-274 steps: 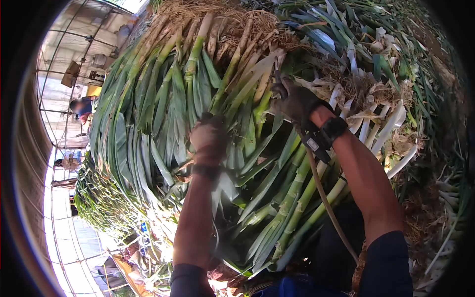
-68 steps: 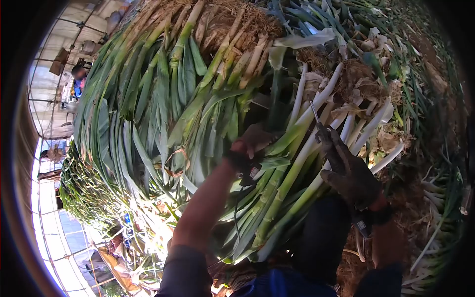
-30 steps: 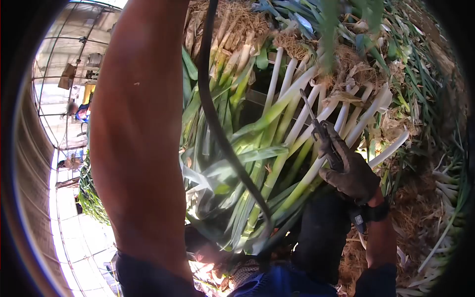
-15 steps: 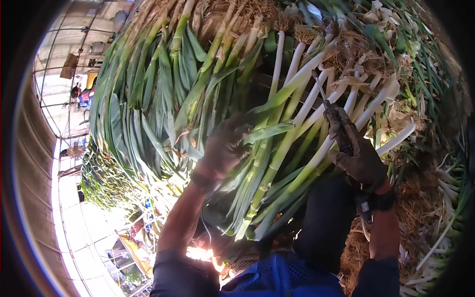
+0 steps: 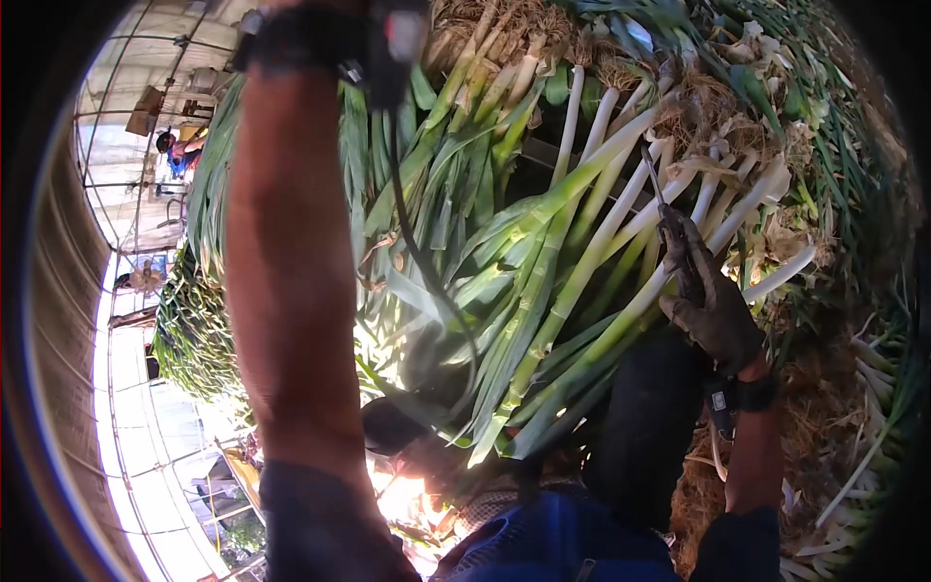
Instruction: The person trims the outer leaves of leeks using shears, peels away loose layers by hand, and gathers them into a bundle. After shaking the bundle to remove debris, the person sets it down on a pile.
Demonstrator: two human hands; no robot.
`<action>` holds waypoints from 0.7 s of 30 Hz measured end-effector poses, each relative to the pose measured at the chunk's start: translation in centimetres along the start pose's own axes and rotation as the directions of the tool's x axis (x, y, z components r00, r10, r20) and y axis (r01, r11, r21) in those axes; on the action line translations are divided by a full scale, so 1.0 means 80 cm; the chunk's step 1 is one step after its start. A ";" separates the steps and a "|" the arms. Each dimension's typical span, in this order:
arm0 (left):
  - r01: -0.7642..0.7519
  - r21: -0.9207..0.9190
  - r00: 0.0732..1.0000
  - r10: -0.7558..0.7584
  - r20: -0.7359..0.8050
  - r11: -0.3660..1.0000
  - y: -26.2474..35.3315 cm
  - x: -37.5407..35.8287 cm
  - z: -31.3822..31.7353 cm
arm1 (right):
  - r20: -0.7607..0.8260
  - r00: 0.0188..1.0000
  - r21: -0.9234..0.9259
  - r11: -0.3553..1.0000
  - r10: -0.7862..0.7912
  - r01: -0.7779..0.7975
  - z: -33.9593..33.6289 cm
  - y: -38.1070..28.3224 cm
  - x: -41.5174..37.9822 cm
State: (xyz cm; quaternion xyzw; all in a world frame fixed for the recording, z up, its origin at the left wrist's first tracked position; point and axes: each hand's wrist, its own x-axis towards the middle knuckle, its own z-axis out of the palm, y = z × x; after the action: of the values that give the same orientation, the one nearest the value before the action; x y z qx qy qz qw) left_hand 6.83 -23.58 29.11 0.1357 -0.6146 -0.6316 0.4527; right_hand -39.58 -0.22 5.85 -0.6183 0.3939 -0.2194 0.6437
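Note:
My left forearm (image 5: 291,262) stretches up close to the camera, with a dark wristband (image 5: 305,44); the hand lies past the top edge, so its fingers are hidden. Wearing a dark glove, my right hand (image 5: 713,310) is closed around the handle of what looks like a small knife (image 5: 654,177), its thin blade pointing up and left. That hand is over the white stems of several loose leeks (image 5: 572,272), which lie slanted with roots at the top and green leaves toward my lap. Behind my left forearm spreads a thick layer of leek leaves (image 5: 436,194).
Brown roots and dry skins (image 5: 713,116) are heaped at upper right. More white-stemmed plants (image 5: 863,485) line the lower right edge. A cable (image 5: 412,238) hangs down from my left wrist. Far left, a person (image 5: 179,150) is near a metal frame wall (image 5: 126,194).
My left hand has gone from the leaves in the middle up past the top edge, bringing the forearm across the left side. My right hand stays nearly in place with the knife.

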 end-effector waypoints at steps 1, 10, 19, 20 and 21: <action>-0.094 0.229 0.992 0.071 0.106 0.969 -0.074 -0.040 0.003 | 0.001 1.000 0.000 1.000 -0.008 0.008 0.001 0.000 0.000; 0.913 0.408 0.331 -0.607 -0.722 0.013 -0.294 -0.256 0.278 | 0.056 0.995 -0.134 0.988 0.082 -0.074 -0.001 -0.058 -0.004; 0.887 0.079 0.350 -0.552 -0.757 0.455 -0.309 -0.306 0.369 | 0.261 0.963 -0.519 0.851 0.070 0.079 0.039 -0.079 0.079; 0.877 0.071 0.346 -0.524 -0.778 0.474 -0.306 -0.310 0.360 | 0.188 0.978 -0.558 0.829 0.089 0.032 0.040 -0.076 0.094; 0.867 0.068 0.344 -0.496 -0.797 0.493 -0.303 -0.312 0.347 | 0.188 0.973 -0.538 0.843 0.137 -0.014 0.038 -0.080 0.105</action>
State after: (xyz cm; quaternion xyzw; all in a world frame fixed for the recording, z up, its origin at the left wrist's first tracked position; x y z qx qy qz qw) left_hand -9.40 9.01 3.50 0.7216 -0.4111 -0.4864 0.2714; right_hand -30.92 -5.65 9.81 -0.7769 0.3901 -0.0060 0.4942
